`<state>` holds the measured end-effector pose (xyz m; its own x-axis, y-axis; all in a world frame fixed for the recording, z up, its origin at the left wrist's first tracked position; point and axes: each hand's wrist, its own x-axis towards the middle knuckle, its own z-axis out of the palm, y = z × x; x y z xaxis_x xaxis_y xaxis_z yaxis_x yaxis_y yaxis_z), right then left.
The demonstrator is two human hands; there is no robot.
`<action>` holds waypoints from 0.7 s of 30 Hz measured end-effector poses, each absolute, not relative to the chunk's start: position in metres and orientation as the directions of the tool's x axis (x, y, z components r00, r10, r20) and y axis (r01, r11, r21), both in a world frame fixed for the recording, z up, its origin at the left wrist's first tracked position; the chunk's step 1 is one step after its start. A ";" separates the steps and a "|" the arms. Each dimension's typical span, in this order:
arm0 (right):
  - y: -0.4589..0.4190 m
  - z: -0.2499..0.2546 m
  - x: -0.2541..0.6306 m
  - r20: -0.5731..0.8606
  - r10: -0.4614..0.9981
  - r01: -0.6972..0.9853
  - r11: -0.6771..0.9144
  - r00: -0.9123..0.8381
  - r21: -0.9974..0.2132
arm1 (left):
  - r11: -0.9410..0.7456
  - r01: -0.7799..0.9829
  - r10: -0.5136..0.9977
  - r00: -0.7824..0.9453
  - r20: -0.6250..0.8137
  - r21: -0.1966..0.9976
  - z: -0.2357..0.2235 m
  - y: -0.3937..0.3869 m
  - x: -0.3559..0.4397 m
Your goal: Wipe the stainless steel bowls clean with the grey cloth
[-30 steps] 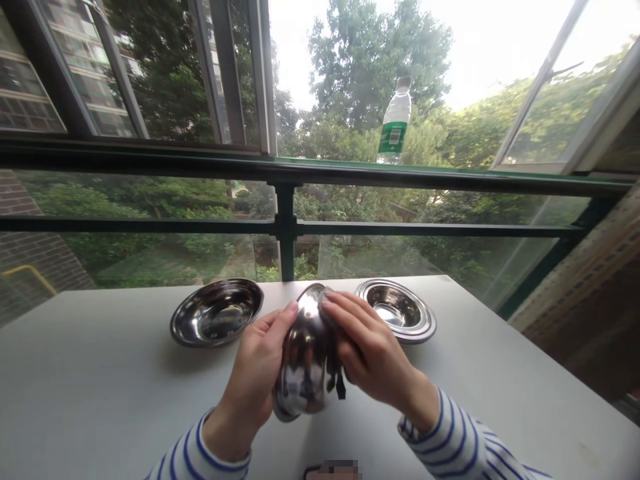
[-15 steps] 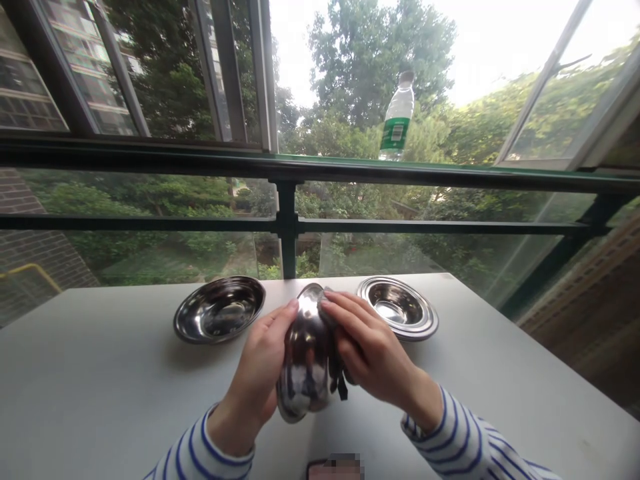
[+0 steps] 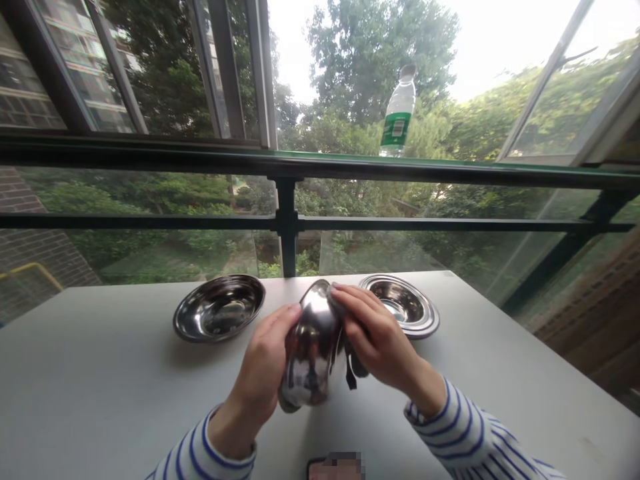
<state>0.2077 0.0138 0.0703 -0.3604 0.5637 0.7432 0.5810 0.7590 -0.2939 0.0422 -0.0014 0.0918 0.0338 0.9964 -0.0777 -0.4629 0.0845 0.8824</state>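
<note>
A shiny stainless steel bowl [image 3: 313, 350] is tipped on its side above the table, its rounded outside facing me. My left hand [image 3: 263, 353] grips its left side, thumb near the upper rim. On the right side, my right hand [image 3: 377, 333] presses a dark grey cloth [image 3: 359, 365] against the bowl, fingers bent over it. A black tab [image 3: 351, 380] dangles below those fingers. Most of the cloth is hidden behind the hand and the bowl.
On the white table [image 3: 115, 387], a steel bowl [image 3: 220, 310] sits back left and stacked steel bowls [image 3: 427, 320] back right. A phone-like object [image 3: 333, 469], partly blurred out, lies at the front edge. A green-labelled plastic bottle [image 3: 397, 123] stands on the railing [image 3: 200, 160].
The held bowl has turned slightly and its lower end has risen a little. My right hand has shifted slightly right and up along the rim with the cloth.
</note>
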 end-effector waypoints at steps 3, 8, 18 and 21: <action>0.014 0.070 0.208 0.731 0.587 0.569 0.752 -0.347 -0.334 | 0.081 -0.442 0.996 0.006 -0.088 0.893 0.089 -0.003 0.043; 0.003 0.075 0.203 0.750 0.431 0.504 0.850 -0.501 -0.152 | 0.042 -0.259 0.999 0.042 -0.032 0.965 0.084 -0.003 0.042; -0.003 0.072 0.198 0.728 0.349 0.508 0.862 -0.590 -0.002 | -0.012 -0.269 0.995 0.094 0.039 0.963 0.081 -0.002 0.040; 0.001 0.071 0.200 0.757 0.387 0.540 0.840 -0.526 -0.054 | 0.008 -0.279 0.996 0.083 0.016 0.960 0.083 -0.001 0.039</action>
<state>0.1998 0.0009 0.0707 -0.5264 0.3869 0.7571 0.5396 0.8402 -0.0542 0.0392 -0.0012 0.0831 0.0827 0.9964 0.0159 -0.2789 0.0078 0.9603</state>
